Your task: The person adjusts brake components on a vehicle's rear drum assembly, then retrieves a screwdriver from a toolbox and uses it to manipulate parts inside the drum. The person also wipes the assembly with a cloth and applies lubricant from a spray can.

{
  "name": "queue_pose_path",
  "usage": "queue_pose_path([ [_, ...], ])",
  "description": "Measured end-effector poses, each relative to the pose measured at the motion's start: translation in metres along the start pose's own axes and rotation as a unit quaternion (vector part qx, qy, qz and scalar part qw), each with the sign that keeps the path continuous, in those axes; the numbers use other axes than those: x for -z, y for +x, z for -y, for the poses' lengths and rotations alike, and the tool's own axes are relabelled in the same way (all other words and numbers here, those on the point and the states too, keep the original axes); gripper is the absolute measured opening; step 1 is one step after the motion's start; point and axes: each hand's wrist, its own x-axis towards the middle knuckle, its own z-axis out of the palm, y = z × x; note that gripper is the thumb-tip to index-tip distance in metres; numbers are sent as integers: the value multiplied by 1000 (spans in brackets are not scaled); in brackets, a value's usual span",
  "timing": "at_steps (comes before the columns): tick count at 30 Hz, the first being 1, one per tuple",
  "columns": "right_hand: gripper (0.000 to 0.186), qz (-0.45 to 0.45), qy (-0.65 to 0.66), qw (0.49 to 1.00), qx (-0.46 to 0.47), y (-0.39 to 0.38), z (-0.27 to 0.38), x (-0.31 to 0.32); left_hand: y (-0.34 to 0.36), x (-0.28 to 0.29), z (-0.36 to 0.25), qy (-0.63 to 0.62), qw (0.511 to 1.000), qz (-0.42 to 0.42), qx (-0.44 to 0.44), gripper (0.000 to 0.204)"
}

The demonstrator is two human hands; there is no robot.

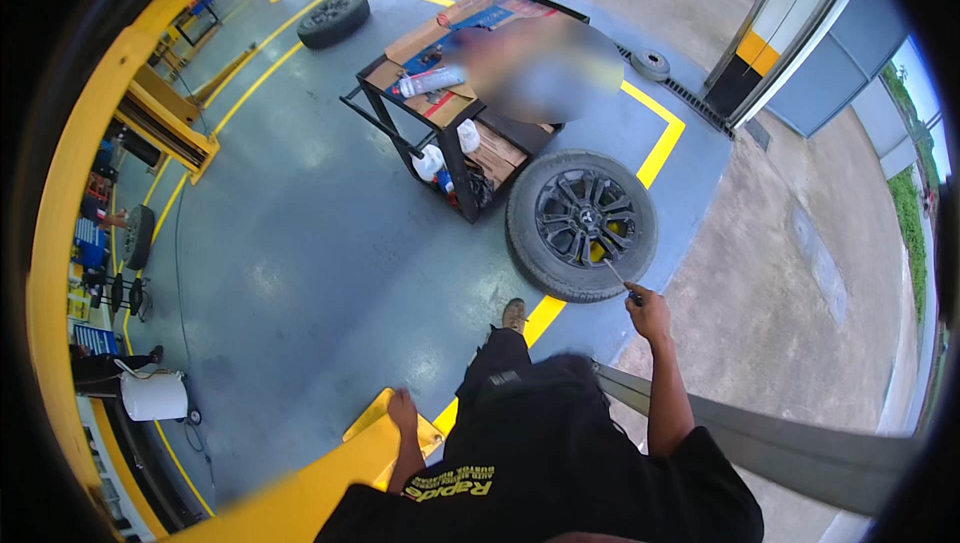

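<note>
My right hand (647,311) is closed on the dark handle of a thin metal tool (614,273), whose shaft points up-left over the lower edge of a wheel (525,238) lying flat on the floor. The wheel has a black spoked rim (583,216); whether the tool touches it, I cannot tell. My left hand (401,408) hangs low beside my body, over or beside a yellow steel lift part (370,453); its fingers are too small and blurred to make out. My boot (514,314) stands just short of the wheel.
A black cart (465,183) with cardboard, a spray can (430,82) and jugs stands beyond the wheel, partly blurred. Loose tyres (333,19) lie around. A yellow lift post (160,113) is at left, with a co-worker's hand (117,217) by a tyre and a white tank (153,393).
</note>
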Motion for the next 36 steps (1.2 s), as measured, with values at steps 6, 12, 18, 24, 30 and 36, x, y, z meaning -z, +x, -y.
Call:
queue_pose_path([
  [6, 45, -64, 26, 994, -80, 87, -52, 42, 285, 44, -398, -150, 954, -82, -247, 28],
  [12, 46, -61, 25, 988, -142, 180, -72, 44, 481, 42, -715, -136, 890, -96, -424, 27],
  [18, 45, -16, 28, 987, -158, 354, -39, 74, 648, -31, -894, 124, 932, -16, -340, 45],
  [24, 46, 44, 44, 991, -118, 579, 37, 143, 774, -117, -955, 233, 948, 28, -215, 86],
  [30, 45, 6, 84, 996, 36, 727, 144, 227, 779, -111, -983, 189, 953, -72, -225, 36],
  [36, 43, -9, 99, 973, 207, 817, 324, 326, 681, -10, -1074, -126, 968, -173, -131, 38],
])
